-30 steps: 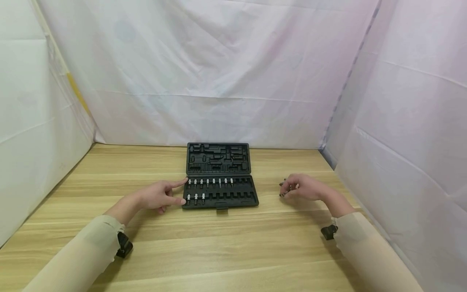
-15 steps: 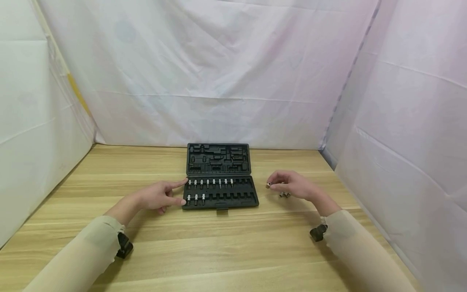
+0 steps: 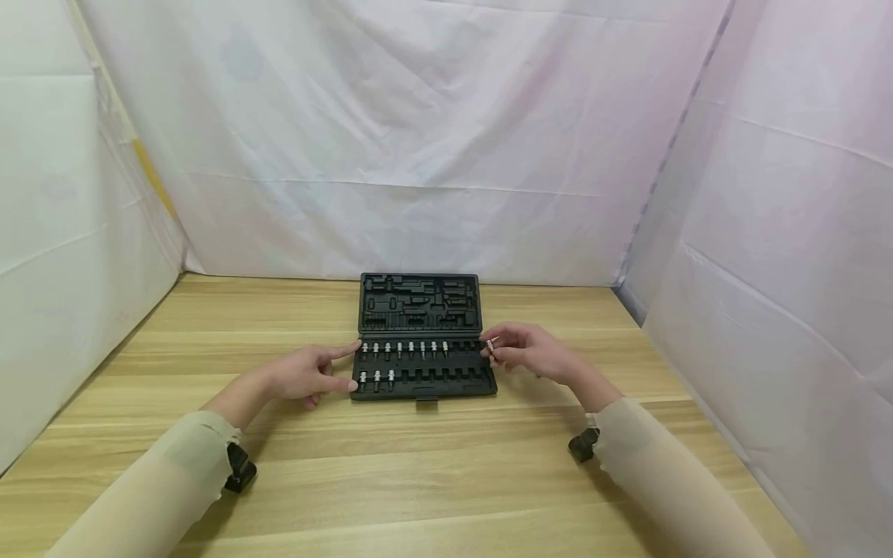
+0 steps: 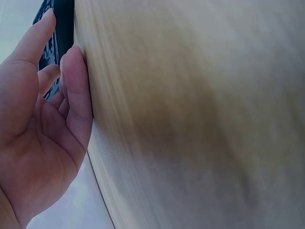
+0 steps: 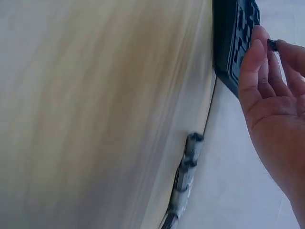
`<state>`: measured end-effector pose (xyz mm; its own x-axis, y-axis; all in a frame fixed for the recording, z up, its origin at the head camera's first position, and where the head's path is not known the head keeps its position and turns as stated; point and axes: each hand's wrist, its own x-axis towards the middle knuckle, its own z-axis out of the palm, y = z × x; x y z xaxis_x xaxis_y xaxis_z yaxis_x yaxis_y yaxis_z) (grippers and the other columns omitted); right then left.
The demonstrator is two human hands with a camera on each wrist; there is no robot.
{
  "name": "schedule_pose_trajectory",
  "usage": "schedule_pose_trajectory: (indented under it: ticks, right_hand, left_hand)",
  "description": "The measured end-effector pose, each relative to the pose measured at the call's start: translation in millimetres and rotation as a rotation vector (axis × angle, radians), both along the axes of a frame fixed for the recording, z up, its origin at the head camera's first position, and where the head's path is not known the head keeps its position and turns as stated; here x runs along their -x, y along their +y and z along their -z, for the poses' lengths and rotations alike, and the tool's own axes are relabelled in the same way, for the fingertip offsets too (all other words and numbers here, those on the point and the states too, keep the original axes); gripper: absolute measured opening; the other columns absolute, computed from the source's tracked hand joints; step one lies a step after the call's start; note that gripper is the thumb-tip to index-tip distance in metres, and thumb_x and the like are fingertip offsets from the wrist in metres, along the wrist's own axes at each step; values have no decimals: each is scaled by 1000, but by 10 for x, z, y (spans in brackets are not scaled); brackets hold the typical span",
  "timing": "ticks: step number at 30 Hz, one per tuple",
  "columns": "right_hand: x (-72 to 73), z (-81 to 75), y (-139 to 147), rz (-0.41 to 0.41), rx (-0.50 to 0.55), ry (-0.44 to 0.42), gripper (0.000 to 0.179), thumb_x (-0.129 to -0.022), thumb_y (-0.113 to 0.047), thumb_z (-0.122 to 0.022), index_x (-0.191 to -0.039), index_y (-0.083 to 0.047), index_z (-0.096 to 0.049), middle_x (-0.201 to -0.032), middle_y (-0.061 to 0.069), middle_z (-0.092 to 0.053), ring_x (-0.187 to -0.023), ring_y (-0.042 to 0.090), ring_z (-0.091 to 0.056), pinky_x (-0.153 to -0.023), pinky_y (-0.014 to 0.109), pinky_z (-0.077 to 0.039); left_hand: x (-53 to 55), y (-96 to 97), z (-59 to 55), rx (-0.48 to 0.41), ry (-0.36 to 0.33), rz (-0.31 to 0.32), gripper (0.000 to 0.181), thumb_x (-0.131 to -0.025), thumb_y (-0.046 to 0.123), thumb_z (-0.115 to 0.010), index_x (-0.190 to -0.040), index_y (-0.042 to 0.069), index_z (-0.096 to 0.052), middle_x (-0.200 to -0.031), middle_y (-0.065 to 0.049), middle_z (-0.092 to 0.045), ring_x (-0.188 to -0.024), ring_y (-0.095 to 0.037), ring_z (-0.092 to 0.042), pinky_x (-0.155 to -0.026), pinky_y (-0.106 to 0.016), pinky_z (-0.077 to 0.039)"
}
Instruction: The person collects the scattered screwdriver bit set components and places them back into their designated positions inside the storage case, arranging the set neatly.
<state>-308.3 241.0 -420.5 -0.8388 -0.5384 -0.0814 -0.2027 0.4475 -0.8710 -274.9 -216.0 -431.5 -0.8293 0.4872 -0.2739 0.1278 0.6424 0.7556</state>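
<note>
A black socket case [image 3: 418,364] lies open on the table in the head view, its lid folded back. Several silver bit sockets [image 3: 410,349] stand along its upper row, and 3 sit at the left of the lower row. My left hand [image 3: 300,374] is at the case's left edge, index finger and thumb stretched out to its two corners. At the right edge, my right hand [image 3: 533,353] pinches a small bit socket [image 3: 491,346] between thumb and fingertips. The right wrist view has that socket's dark end [image 5: 272,45] between the fingertips, with the case behind.
In the right wrist view, several loose bit sockets [image 5: 183,176] lie on the wooden table [image 3: 418,473]; my right hand mostly hides them in the head view. White cloth [image 3: 405,139] hangs at the back and on both sides.
My right hand has picked a bit socket from the loose ones at the right and carried it left to the case's right edge. The left hand has stayed at the case.
</note>
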Motion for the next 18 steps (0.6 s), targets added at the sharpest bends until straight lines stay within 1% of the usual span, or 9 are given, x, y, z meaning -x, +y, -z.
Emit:
schedule_pose_trajectory:
  ticks: [3,7,10,13,18]
  right_hand:
    - [23,10,-77,9,23,-12,37,-112,-13,-65,-149,-10,-65,-132,19,-75,-113,30,-78,-98,47,-67]
    - [53,5,-177,38,14,2,38,-110,-15,-69,-147,-10,-66,-130,19,-73,-110,27,-79,-99,45,-67]
    - [82,-6,-253,62,-14,18,39,-109,-19,-72,-146,-11,-67,-126,16,-73,-107,25,-78,-95,43,-67]
    - [123,-5,-323,73,-34,30,38,-109,-20,-71,-146,-11,-67,-125,14,-74,-106,23,-78,-93,41,-67]
    - [200,30,-415,87,-30,20,36,-110,-15,-70,-145,-7,-66,-127,16,-73,-107,22,-79,-93,38,-68]
  left_hand:
    - [-2,4,-6,-6,-2,1,92,-102,43,-80,-176,26,-28,-85,-4,-45,-67,-18,-53,-60,-34,-59]
    - [2,9,-10,-9,-6,0,92,-102,43,-80,-176,27,-28,-85,-4,-45,-66,-18,-53,-60,-34,-59]
    - [4,13,-10,-3,-3,0,92,-102,43,-80,-176,28,-28,-86,-4,-45,-66,-18,-53,-60,-34,-59]
    - [7,13,-8,4,0,-4,92,-101,43,-81,-176,28,-28,-86,-4,-45,-67,-18,-54,-60,-34,-60]
    - [10,6,8,4,0,-5,92,-101,43,-81,-175,27,-29,-85,-4,-46,-67,-18,-55,-61,-34,-60]
